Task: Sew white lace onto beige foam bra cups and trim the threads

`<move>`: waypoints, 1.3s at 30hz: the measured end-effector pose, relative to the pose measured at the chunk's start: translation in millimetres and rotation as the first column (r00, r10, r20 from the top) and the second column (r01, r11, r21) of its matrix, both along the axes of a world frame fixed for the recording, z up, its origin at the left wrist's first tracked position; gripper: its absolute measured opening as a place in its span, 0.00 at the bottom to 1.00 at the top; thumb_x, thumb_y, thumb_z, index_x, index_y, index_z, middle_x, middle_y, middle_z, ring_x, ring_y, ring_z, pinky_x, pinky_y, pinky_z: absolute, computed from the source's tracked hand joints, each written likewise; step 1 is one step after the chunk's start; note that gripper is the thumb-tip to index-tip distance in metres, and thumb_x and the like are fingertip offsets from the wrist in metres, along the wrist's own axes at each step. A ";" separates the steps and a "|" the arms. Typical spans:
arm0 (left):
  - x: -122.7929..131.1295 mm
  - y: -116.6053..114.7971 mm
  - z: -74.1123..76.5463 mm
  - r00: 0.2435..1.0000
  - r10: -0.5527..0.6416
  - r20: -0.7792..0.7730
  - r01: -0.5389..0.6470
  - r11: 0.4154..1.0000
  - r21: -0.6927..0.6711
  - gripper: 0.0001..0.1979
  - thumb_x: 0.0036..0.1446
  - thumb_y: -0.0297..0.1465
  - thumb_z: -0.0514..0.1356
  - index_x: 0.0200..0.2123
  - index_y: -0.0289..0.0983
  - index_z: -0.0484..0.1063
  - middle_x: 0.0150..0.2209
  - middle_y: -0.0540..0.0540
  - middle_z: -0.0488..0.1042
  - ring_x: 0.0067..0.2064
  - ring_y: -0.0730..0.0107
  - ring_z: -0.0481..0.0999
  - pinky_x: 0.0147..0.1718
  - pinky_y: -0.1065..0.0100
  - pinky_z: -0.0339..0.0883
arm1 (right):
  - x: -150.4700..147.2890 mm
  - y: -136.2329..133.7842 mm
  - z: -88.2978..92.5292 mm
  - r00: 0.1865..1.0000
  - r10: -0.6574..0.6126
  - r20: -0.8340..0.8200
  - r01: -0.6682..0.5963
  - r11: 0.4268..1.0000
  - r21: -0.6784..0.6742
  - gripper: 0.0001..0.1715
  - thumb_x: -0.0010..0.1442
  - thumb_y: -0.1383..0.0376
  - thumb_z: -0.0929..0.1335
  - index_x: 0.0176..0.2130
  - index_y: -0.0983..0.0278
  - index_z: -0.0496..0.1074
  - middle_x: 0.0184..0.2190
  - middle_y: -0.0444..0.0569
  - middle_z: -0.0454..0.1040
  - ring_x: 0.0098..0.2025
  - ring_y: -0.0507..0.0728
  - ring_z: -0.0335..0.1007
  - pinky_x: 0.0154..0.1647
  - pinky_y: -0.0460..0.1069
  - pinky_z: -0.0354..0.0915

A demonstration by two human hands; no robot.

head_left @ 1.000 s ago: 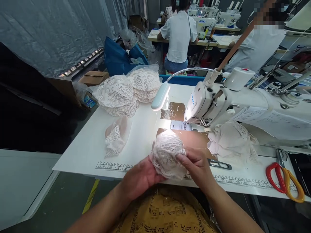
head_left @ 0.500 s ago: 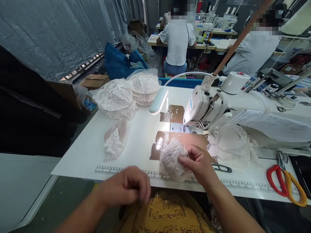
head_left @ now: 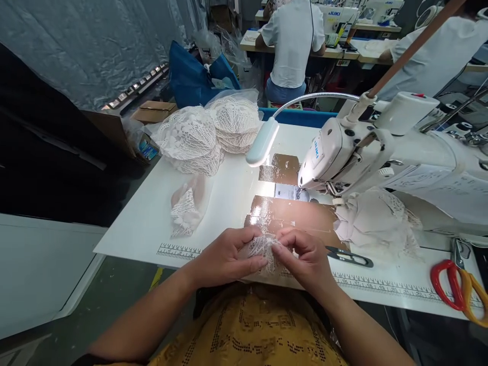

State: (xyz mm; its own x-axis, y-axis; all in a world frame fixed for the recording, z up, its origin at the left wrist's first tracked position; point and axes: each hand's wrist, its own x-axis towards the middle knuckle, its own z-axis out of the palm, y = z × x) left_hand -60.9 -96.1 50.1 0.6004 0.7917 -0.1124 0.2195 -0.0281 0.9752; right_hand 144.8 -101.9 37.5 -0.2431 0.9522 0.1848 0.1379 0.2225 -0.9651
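Note:
A small white lace piece (head_left: 262, 250) is held at the near edge of the white sewing table (head_left: 152, 213). My left hand (head_left: 224, 256) curls around its left side, fingers closed on it. My right hand (head_left: 307, 256) pinches its right side between thumb and fingers. Both hands sit just in front of the lit brown patch of tabletop under the sewing machine (head_left: 366, 152).
Two stacks of white lace cups (head_left: 208, 133) lie at the table's far left, a single lace piece (head_left: 186, 206) nearer. Beige fabric (head_left: 375, 221) is bunched under the machine. Thread snips (head_left: 348, 256) and red-and-yellow scissors (head_left: 455, 287) lie at the right. Other people sit at machines behind.
My left hand let go of the lace and dropped toward my lap, then came back up and closed on it again. The lace now sits lower and more bunched between both hands.

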 end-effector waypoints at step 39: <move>19.7 51.6 3.3 0.850 0.515 0.109 -0.510 0.857 -0.071 0.15 0.54 0.40 0.62 0.25 0.34 0.66 0.22 0.52 0.65 0.23 0.76 0.64 0.22 0.74 0.57 | 74.2 21.5 -7.9 0.994 -0.090 0.056 0.103 0.950 -0.296 0.15 0.57 0.54 0.68 0.38 0.62 0.73 0.36 0.48 0.74 0.36 0.54 0.70 0.35 0.48 0.67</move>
